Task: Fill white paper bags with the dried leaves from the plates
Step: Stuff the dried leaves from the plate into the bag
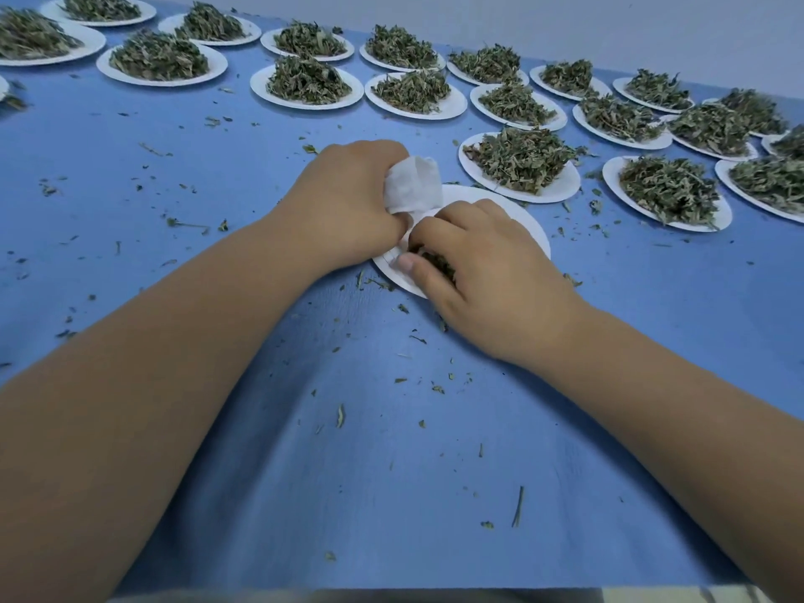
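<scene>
Left hand (348,202): clenched round the bag (411,189); the bag's upper part sticks out of the fist, just over the far edge of the near plate (528,228).
Right hand (483,263): fingers curled down on the plate, gathering a small clump of leaves (437,261) against the thumb.
Leaves, location: only that clump shows on the near plate, the rest of which is bare. Whether any are in the bag cannot be told.
Leaves, handling: likely very light, dry and brittle. They should crumble and shed if squeezed, so loose pinches from above seem best.
Bag, handling: looks thin, soft and creased, and probably collapses easily. Holding it near the mouth would keep it open for filling.
Stock: many full plates (565,189) in rows beyond, well apart from the hands.
Surface: blue cloth (391,472), smooth, with leaf crumbs (340,415) scattered over it.
Room: plain pale wall (609,23) behind the table; nothing else in view.
</scene>
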`<state>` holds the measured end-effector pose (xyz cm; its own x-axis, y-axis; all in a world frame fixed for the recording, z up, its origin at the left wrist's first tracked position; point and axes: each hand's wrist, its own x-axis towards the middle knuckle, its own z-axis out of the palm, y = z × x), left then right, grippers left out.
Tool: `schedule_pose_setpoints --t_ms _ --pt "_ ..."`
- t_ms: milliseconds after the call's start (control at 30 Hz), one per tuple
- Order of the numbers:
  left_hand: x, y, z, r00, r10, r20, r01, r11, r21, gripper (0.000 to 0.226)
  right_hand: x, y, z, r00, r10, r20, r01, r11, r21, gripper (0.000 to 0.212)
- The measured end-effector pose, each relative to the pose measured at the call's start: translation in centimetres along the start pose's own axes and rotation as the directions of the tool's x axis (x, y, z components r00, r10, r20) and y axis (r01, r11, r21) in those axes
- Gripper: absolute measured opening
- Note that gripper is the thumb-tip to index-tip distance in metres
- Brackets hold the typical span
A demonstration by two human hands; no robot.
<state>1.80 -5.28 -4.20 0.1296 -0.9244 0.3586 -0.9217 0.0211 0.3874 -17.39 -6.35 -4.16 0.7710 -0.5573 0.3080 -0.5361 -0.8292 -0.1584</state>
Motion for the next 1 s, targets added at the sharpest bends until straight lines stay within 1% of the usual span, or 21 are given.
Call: schedule_pose_setpoints --t_ms 67,167,300,367,433,500,567,600,633,667,700,733,767,800,833,867,900,933,1000 --pt "-0.1 0.1 -0.3 1.000 0.003 0.019 -0.002 1.000 -0.018 0.023 0.2 0.3 0.2 0.999 -0.016 -0.040 0.020 0.996 0.087 0.025" --pt "-0.2 0.3 -0.5 0.999 0.001 0.039 -0.001 1.000 -0.013 0.028 0.5 0.8 0.0 1.000 0.005 -0.022 -0.002 0.993 0.114 0.021" --pt "-0.3 0.4 -0.5 0.999 -0.010 0.036 0.011 1.000 -0.021 0.034 0.2 0.8 -0.3 0.999 -0.032 0.005 0.032 0.998 0.053 0.025" --pt "-0.3 0.3 -0.5 0.999 -0.014 0.040 0.015 1.000 -0.024 0.034 0.2 0.7 -0.4 0.999 -0.033 0.029 0.031 0.998 0.050 0.030" --pt "-0.3 0.4 -0.5 1.000 -0.007 0.030 0.007 1.000 -0.017 0.032 0.3 0.9 -0.6 0.999 -0.025 0.020 0.023 0.996 0.081 0.033" --pt "-0.4 0.5 -0.5 1.000 -0.002 -0.003 0.002 1.000 -0.017 0.026 0.6 1.3 -1.1 0.998 0.049 -0.038 -0.041 0.980 0.193 0.033" --pt "-0.5 0.5 -0.7 0.998 -0.029 -0.055 0.026 0.998 -0.064 0.018 1.3 1.6 -2.1 0.974 0.213 -0.078 -0.173 0.921 0.349 0.032" --pt "-0.5 0.6 -0.9 0.997 -0.033 -0.073 0.028 0.997 -0.069 0.019 1.8 1.6 -2.7 0.949 0.303 -0.081 -0.233 0.854 0.465 0.032" --pt "-0.5 0.7 -0.9 0.996 -0.027 -0.081 0.024 0.999 -0.044 0.020 2.5 1.5 -3.3 0.912 0.404 -0.076 -0.277 0.740 0.613 0.031" --pt "-0.6 0.9 -1.0 0.996 -0.020 -0.084 0.019 1.000 -0.009 0.020 3.2 1.3 -3.8 0.857 0.513 -0.056 -0.296 0.578 0.760 0.028" --pt "-0.7 1.1 -1.0 0.996 -0.018 -0.092 0.020 1.000 0.015 0.018 4.0 1.0 -4.3 0.794 0.607 -0.011 -0.284 0.388 0.877 0.026" --pt "-0.8 1.4 -1.0 0.994 -0.024 -0.104 0.027 0.999 0.023 0.014 4.7 0.7 -4.6 0.746 0.665 0.040 -0.231 0.202 0.952 0.027" --pt "-0.9 1.7 -1.0 0.993 -0.032 -0.117 0.034 0.999 0.023 0.013 5.5 0.3 -4.7 0.708 0.702 0.082 -0.157 0.043 0.987 0.029" --pt "-1.1 2.1 -0.9 0.991 -0.033 -0.129 0.037 0.999 0.022 0.014 6.2 -0.1 -4.7 0.678 0.726 0.112 -0.083 -0.076 0.994 0.029" --pt "-1.2 2.4 -0.9 0.989 -0.028 -0.143 0.032 0.999 0.026 0.016 6.8 -0.5 -4.6 0.656 0.743 0.137 -0.028 -0.157 0.987 0.029" --pt "-1.3 2.6 -0.8 0.987 -0.018 -0.161 0.023 0.999 0.032 0.017 7.4 -1.1 -4.5 0.634 0.757 0.158 0.005 -0.208 0.978 0.029" --pt "-1.4 2.8 -0.8 0.984 -0.010 -0.178 0.016 0.999 0.033 0.017 7.8 -1.6 -4.3 0.616 0.768 0.175 0.017 -0.235 0.972 0.030" --pt "-1.5 3.0 -0.8 0.981 -0.013 -0.192 0.017 1.000 0.019 0.016 8.1 -2.0 -4.1 0.603 0.776 0.183 0.009 -0.236 0.972 0.031" --pt "-1.5 3.0 -0.9 0.978 -0.038 -0.205 0.031 0.999 -0.037 0.019 8.4 -2.6 -3.7 0.599 0.782 0.175 -0.040 -0.189 0.981 0.030"
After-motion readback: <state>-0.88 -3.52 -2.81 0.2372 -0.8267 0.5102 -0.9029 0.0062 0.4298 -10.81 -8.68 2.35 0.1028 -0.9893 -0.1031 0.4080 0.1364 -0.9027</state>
